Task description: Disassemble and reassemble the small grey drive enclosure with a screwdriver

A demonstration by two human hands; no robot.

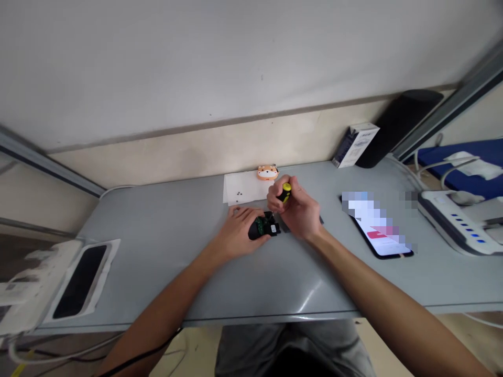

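Note:
Near the middle of the grey table, my left hand is closed around a black device with a green circuit board showing. In my right hand is a yellow and black screwdriver, its handle end up and its lower end over the device. Whether the tip touches the device is too small to tell. A dark flat piece lies partly hidden under my right hand. Behind my hands, several tiny dark screws lie on white paper, beside an orange case with an animal face.
A lit phone lies to the right, near a white power strip. A carton and a black cylinder stand at the back right. On the left are a dark phone and another white power strip.

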